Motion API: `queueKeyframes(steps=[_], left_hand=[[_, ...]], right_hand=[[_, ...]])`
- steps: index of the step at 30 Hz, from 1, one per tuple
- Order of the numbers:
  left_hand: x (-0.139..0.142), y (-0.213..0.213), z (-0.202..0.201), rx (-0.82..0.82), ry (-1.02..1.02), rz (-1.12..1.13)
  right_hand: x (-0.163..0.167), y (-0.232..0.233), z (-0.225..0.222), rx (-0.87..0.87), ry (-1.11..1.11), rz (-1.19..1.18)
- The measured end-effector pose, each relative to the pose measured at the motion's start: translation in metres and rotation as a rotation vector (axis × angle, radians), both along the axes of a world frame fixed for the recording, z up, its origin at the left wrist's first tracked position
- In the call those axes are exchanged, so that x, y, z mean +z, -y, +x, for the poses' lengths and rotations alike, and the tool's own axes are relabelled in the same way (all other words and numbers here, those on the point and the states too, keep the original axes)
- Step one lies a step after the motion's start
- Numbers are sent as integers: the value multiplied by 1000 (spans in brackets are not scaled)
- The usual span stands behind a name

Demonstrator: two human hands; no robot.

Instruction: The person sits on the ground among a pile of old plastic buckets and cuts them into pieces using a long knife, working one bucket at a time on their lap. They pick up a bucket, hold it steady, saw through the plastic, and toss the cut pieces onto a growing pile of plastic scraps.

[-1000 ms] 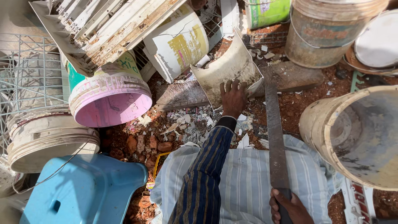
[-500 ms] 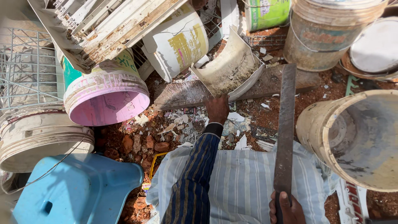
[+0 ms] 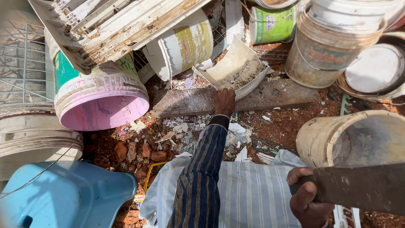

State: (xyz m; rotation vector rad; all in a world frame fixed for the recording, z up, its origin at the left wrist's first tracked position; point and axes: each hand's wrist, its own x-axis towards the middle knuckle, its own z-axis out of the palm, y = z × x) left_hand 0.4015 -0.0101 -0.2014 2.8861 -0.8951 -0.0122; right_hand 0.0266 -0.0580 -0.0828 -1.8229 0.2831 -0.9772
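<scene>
Left hand (image 3: 223, 101) gripping the lower edge of a broken white bucket piece (image 3: 236, 69) resting on a wooden plank (image 3: 270, 95) at 12 o'clock — right hand (image 3: 304, 198) at 4 o'clock clenched round 1 rusty flat blade (image 3: 363, 185).

Strong sunlight is falling on an outdoor yard, and hard shadows are lying between the piles. The ground (image 3: 291, 122) is showing as red earth, and small white plastic chips (image 3: 185, 126) and reddish stones (image 3: 147, 152) are lying scattered over it. Old paint buckets are crowding all sides: a pink-rimmed bucket (image 3: 101, 105) is lying on its side at the left, a stack of dirty white buckets (image 3: 333, 42) is standing at the upper right. A broken white panel (image 3: 114, 29) is leaning across the top. A wire rack (image 3: 21, 63) is standing at the left edge, and a blue plastic stool (image 3: 63, 198) is sitting at the lower left.
</scene>
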Motion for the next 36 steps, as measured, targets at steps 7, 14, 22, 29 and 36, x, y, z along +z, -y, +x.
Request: queueKeyframes(steps=[7, 14, 22, 29, 36], left_hand=[[-8, -7, -15, 58, 26, -147], [-13, -56, -51, 71, 0, -427], [-4, -68, -78, 414, 0, -1121], [-36, -58, -44, 667, -558, -754], [-27, -77, -87, 317, -237, -851]], right_hand=[[-60, 21, 42, -49, -1389, -228], [-84, -18, -27, 112, -1321, 514], [-132, -41, -103, 73, -1374, 106], [-98, -23, -104, 182, -1397, 654], [-90, -3, -131, 255, -1120, 916]])
